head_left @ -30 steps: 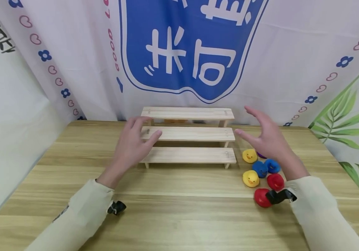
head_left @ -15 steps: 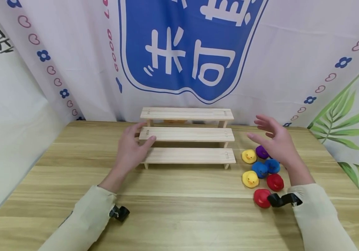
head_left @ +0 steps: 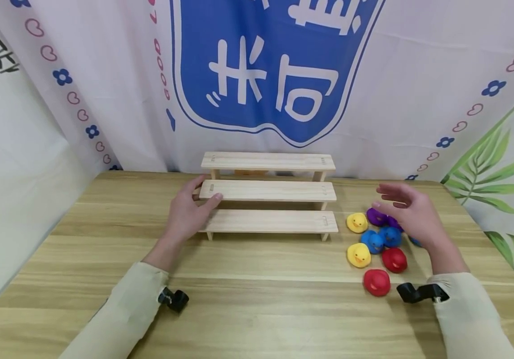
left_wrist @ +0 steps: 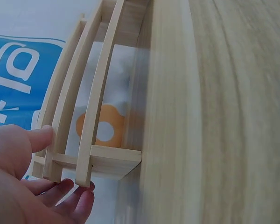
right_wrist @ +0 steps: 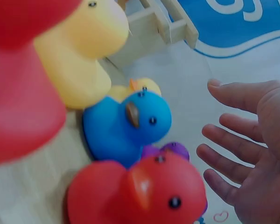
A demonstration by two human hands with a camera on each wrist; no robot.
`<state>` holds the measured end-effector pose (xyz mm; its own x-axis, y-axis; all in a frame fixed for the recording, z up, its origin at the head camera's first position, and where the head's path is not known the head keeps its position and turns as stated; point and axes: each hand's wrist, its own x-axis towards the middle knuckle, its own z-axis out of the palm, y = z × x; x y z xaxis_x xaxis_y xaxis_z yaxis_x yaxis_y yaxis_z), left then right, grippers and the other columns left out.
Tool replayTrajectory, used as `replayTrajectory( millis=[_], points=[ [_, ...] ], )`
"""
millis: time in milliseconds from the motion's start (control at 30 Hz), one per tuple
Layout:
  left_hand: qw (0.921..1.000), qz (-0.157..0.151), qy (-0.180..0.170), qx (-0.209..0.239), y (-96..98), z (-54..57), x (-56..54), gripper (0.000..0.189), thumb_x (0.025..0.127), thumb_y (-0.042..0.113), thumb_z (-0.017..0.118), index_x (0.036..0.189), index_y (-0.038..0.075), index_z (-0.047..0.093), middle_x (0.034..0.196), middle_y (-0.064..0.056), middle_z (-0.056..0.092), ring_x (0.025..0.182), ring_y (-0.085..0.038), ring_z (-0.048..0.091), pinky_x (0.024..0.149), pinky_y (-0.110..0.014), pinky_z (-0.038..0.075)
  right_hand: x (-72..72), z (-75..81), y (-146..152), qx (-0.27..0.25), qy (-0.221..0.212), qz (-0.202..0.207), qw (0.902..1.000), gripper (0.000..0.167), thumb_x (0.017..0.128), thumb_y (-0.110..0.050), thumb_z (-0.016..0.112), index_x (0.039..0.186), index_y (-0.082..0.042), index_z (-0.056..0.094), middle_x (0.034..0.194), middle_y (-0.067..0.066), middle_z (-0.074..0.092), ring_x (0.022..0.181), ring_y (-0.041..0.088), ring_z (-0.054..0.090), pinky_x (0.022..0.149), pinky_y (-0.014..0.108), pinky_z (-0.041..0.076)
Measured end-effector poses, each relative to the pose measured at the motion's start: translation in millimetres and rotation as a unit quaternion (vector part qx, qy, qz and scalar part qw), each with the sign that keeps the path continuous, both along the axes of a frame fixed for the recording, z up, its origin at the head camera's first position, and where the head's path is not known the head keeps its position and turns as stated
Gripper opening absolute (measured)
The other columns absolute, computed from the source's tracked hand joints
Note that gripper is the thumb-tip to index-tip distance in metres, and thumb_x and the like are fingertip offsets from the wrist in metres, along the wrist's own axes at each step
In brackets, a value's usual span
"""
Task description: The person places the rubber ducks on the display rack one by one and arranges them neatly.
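A three-tier wooden stand [head_left: 267, 190] with pale plank steps stands at the back of the table. My left hand [head_left: 188, 212] is at its left end, the thumb on the middle plank and the fingers bent round the plank ends, as the left wrist view also shows. My right hand [head_left: 414, 212] hovers with loosely bent fingers and nothing in them. Close by it are purple rubber ducks [head_left: 377, 216], partly hidden behind the hand. Blue ducks [head_left: 372, 241], yellow ducks [head_left: 358, 255] and red ducks [head_left: 377, 282] sit in a cluster right of the stand.
The wood-grain table [head_left: 257, 299] carries the stand and ducks. Behind it hangs a white curtain [head_left: 140, 99] with a blue printed badge. Each sleeve has a black camera mount [head_left: 173, 300] at the wrist. An orange flower print [left_wrist: 105, 126] shows through the stand.
My right hand has drawn away from the stand, right and slightly down over the ducks, uncovering purple ones. My left hand has settled onto the stand's left end, its thumb now on the middle plank.
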<state>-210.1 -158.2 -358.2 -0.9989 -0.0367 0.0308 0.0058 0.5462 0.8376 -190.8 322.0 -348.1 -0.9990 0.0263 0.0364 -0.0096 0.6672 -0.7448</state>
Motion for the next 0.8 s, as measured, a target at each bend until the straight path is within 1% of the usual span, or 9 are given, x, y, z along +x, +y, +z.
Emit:
replayTrajectory(
  millis=[167,233,300,367,467,533,633,733,800],
  points=[
    [0.9999,-0.006,0.006,0.01,-2.3,-2.6,-0.6,0.078,0.104,0.036,0.07,0.167,0.011,0.032,0.169,-0.016,0.041,0.136,-0.038,0.062,0.104,-0.051,0.057,1.1,-4.5,11.1,0.016,-0.012,0.006,0.9998,0.067,0.103,-0.047,0.068,0.156,-0.01,0.05,0.153,0.024,0.057,0.14,0.047,0.051,0.112,0.067,0.043],
    [0.9999,-0.005,0.008,0.01,-2.6,-3.5,-1.1,0.077,0.103,0.036,0.07,0.167,0.011,0.033,0.169,-0.016,0.042,0.136,-0.038,0.062,0.103,-0.05,0.057,1.8,-5.7,15.0,0.025,-0.02,0.008,0.9995,0.065,0.103,-0.048,0.068,0.154,-0.01,0.052,0.152,0.025,0.057,0.138,0.047,0.052,0.107,0.061,0.048],
    [0.9999,-0.004,0.007,0.011,-2.8,-4.2,-1.8,0.076,0.103,0.035,0.07,0.166,0.011,0.034,0.168,-0.016,0.043,0.135,-0.038,0.063,0.102,-0.051,0.058,2.8,-6.4,18.9,0.037,-0.027,0.009,0.9989,0.064,0.103,-0.049,0.067,0.153,-0.01,0.054,0.151,0.025,0.057,0.137,0.046,0.052,0.101,0.049,0.051],
    [0.9999,-0.007,0.003,0.01,-1.6,-4.4,-2.7,0.076,0.103,0.036,0.07,0.166,0.012,0.035,0.168,-0.015,0.043,0.135,-0.038,0.063,0.102,-0.05,0.058,3.9,-6.7,23.5,0.045,-0.033,0.008,0.9984,0.063,0.103,-0.049,0.067,0.151,-0.01,0.055,0.151,0.025,0.058,0.136,0.046,0.053,0.095,0.037,0.05],
    [0.9999,-0.01,-0.004,0.013,-0.2,-4.6,-3.5,0.076,0.104,0.037,0.07,0.166,0.012,0.034,0.169,-0.015,0.042,0.136,-0.038,0.062,0.101,-0.049,0.058,5.3,-7.1,29.1,0.052,-0.042,0.008,0.9977,0.063,0.103,-0.049,0.067,0.15,-0.009,0.055,0.151,0.025,0.058,0.136,0.047,0.052,0.091,0.029,0.047],
    [0.9998,-0.009,-0.01,0.017,0.0,-4.5,-3.5,0.076,0.103,0.038,0.07,0.166,0.012,0.034,0.169,-0.015,0.041,0.137,-0.038,0.062,0.1,-0.047,0.058,5.4,-7.4,30.6,0.055,-0.047,0.009,0.9973,0.064,0.103,-0.049,0.067,0.15,-0.008,0.055,0.151,0.026,0.057,0.136,0.048,0.052,0.092,0.034,0.05],
    [0.9995,-0.011,-0.017,0.022,-1.9,-3.0,-3.2,0.076,0.104,0.037,0.069,0.166,0.013,0.034,0.17,-0.014,0.04,0.137,-0.037,0.061,0.097,-0.044,0.059,4.0,-8.6,30.7,0.061,-0.054,0.015,0.9966,0.065,0.102,-0.051,0.068,0.149,-0.007,0.056,0.151,0.027,0.057,0.137,0.05,0.051,0.098,0.049,0.053],
    [0.9992,-0.017,-0.026,0.024,-4.8,-0.5,-2.8,0.075,0.105,0.036,0.067,0.167,0.012,0.032,0.171,-0.013,0.039,0.137,-0.037,0.062,0.093,-0.04,0.059,2.6,-9.7,30.0,0.061,-0.062,0.029,0.9958,0.067,0.102,-0.051,0.068,0.149,-0.005,0.056,0.153,0.029,0.055,0.14,0.052,0.048,0.107,0.065,0.048],
    [0.9989,-0.025,-0.032,0.024,-7.0,0.5,-2.6,0.075,0.106,0.036,0.065,0.168,0.013,0.029,0.172,-0.013,0.037,0.137,-0.036,0.062,0.091,-0.038,0.059,2.6,-10.0,29.8,0.065,-0.07,0.033,0.9949,0.068,0.101,-0.052,0.069,0.149,-0.006,0.057,0.154,0.029,0.054,0.141,0.052,0.047,0.111,0.069,0.044]
  ],
)
